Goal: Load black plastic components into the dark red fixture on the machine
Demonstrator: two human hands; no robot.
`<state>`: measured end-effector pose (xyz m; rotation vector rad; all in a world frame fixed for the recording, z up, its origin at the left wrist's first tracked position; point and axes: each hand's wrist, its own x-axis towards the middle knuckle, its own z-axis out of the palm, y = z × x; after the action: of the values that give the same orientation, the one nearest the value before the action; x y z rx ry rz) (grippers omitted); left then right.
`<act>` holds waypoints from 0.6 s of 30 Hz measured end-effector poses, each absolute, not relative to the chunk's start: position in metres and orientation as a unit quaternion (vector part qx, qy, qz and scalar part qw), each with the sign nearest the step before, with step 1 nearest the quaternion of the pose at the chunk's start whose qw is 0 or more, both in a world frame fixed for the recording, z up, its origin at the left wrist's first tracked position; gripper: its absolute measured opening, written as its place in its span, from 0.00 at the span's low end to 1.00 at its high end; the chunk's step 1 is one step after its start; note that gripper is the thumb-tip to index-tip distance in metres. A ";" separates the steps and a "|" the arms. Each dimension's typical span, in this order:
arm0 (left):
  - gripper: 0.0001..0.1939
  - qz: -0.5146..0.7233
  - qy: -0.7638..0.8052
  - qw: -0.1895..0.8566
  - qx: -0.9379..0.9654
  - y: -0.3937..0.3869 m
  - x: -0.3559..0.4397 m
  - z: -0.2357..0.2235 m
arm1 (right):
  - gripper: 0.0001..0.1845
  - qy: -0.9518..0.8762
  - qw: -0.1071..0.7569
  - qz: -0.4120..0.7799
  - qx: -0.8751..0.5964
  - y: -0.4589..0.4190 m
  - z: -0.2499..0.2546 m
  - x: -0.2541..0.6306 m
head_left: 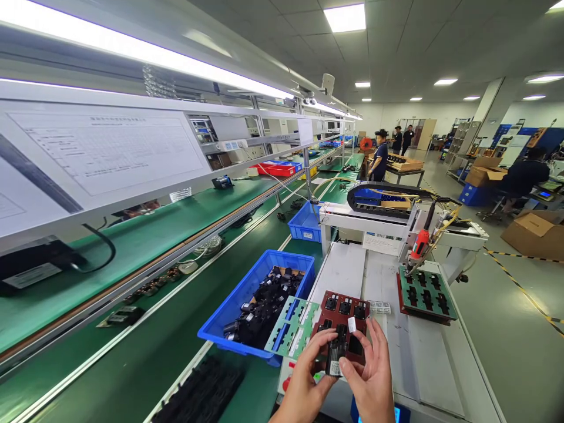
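Low in the head view, my left hand (308,376) has its fingers closed around a black plastic part (337,349) that carries a printed white label at its near end. My right hand (372,367) is beside it, its thumb against the near end of the part. A small white sticker (351,324) clings to the tip of my right index finger, and the other fingers are raised. Beneath my hands is a dark red fixture (341,294) with several black parts in its pockets. To its left, a green slotted plate (293,323) overlaps the blue bin.
A blue bin (211,332) holds many black parts. On the right, a screwdriving machine with a red driver (420,244) stands over a green-topped fixture (427,314). A sticker sheet (379,307) lies beside the red fixture. Black parts (200,390) lie at lower left. Several people are farther back.
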<state>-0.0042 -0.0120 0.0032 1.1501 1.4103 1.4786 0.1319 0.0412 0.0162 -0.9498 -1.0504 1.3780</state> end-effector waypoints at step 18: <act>0.19 0.543 0.546 0.317 0.554 -0.001 -0.018 -0.036 | 0.46 -0.571 0.558 0.458 -0.392 0.053 -0.060 0.097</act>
<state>-0.0184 -0.0013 -0.0356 1.4575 1.4386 1.4287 0.0971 0.0526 -0.0604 -0.9245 -1.3461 1.0812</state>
